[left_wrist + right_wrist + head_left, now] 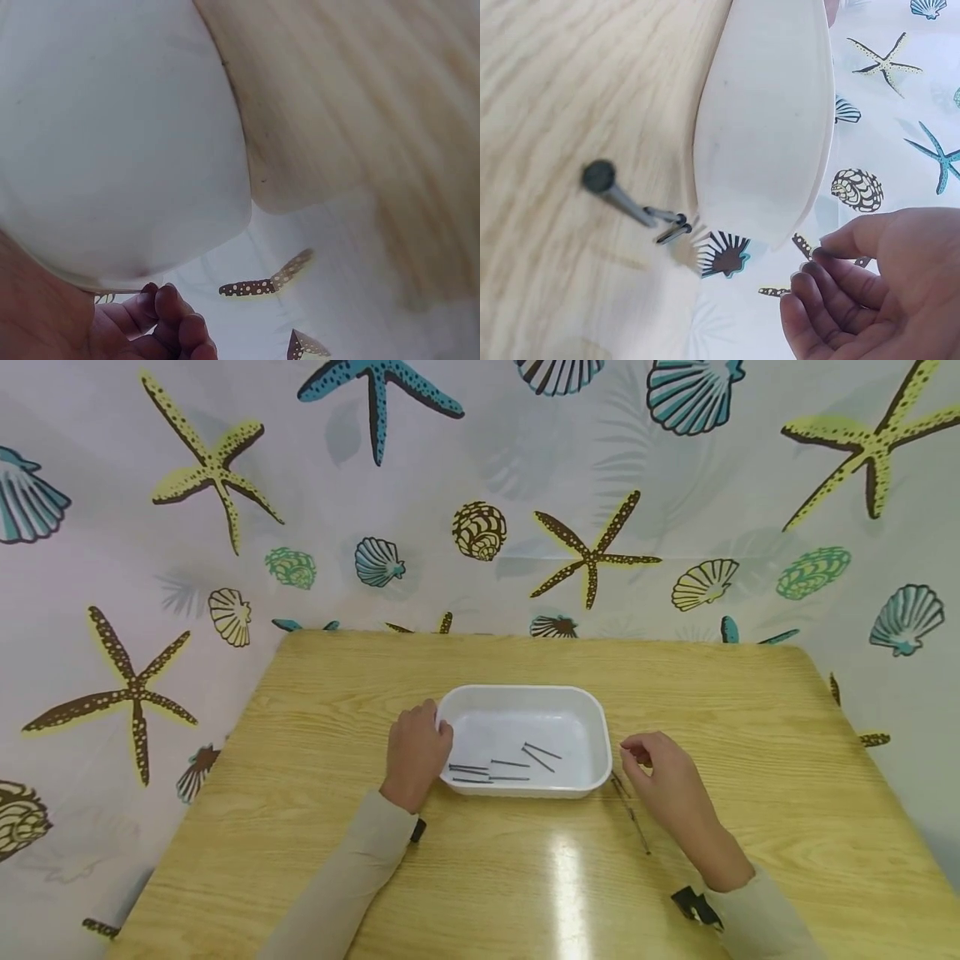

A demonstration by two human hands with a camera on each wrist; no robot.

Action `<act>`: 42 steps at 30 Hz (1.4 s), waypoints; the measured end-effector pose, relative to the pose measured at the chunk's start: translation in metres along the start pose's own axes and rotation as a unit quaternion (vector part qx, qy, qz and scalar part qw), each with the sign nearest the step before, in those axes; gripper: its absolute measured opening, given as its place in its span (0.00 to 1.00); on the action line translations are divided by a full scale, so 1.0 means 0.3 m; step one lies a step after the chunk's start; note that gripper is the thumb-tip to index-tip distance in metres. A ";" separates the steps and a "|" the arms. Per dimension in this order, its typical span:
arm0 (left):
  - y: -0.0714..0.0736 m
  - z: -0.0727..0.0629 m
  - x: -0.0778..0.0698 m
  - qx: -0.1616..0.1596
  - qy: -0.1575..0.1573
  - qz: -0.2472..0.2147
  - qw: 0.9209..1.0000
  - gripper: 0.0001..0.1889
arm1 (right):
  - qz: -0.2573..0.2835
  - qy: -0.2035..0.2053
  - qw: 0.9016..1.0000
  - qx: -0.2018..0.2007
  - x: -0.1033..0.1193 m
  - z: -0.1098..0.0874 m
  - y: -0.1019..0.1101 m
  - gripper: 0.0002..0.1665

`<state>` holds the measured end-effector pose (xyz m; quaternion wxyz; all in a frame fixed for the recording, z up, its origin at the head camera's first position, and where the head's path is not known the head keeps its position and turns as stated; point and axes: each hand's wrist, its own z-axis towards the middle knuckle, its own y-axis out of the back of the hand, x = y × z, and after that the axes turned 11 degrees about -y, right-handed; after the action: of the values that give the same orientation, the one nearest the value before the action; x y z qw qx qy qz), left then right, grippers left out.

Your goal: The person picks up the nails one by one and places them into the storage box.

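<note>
A white plastic tray (525, 792) stands on the wooden table with several dark nails (508, 777) lying in it, most toward its near left side. My left hand (417, 752) grips the tray's left rim, thumb on the inner side and fingers outside. Just off the right end of the tray is my right hand (671, 781), its thumb and fingertips bent close together. No nail shows between them in the right wrist view. A few loose nails (619, 193) lie on the table below that hand, beside the tray's right corner.
The wooden table (337, 877) carries the tray near its middle. A cloth (450, 593) printed with starfish and shells hangs behind the table and along its sides. Dark straps (696, 906) show at the sleeves.
</note>
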<state>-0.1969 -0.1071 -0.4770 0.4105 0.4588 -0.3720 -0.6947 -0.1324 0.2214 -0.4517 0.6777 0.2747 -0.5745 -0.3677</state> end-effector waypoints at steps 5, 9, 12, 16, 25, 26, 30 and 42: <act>-0.001 -0.005 0.000 -0.006 -0.001 0.002 1.000 0.09 | -0.015 -0.025 0.999 0.030 -0.031 -0.011 0.006 0.09; -0.003 -0.007 0.000 -0.014 -0.005 -0.001 1.000 0.09 | -0.023 -0.038 0.998 0.044 -0.057 -0.016 0.008 0.10; -0.003 -0.007 0.001 -0.011 -0.005 -0.001 1.000 0.09 | -0.026 -0.042 0.998 0.045 -0.073 -0.022 0.010 0.09; -0.001 -0.005 0.001 -0.007 -0.002 0.002 1.000 0.09 | -0.026 -0.045 0.997 0.050 -0.087 -0.029 0.016 0.10; -0.005 -0.003 0.009 -0.001 0.002 0.000 1.000 0.09 | -0.035 -0.053 0.995 0.075 -0.112 -0.045 0.016 0.10; -0.005 -0.003 0.009 0.000 0.003 0.001 1.000 0.09 | -0.036 -0.055 0.995 0.078 -0.115 -0.046 0.015 0.10; -0.003 -0.003 0.009 0.002 0.005 -0.001 1.000 0.09 | -0.037 -0.054 0.994 0.085 -0.120 -0.048 0.012 0.09; -0.003 -0.001 0.005 0.003 0.006 -0.011 1.000 0.09 | -0.025 -0.074 0.986 0.147 -0.117 -0.049 -0.006 0.10</act>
<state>-0.1972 -0.1082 -0.4785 0.4034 0.4684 -0.3668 -0.6952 -0.1207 0.2482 -0.4761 0.5762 0.3580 -0.6637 -0.3152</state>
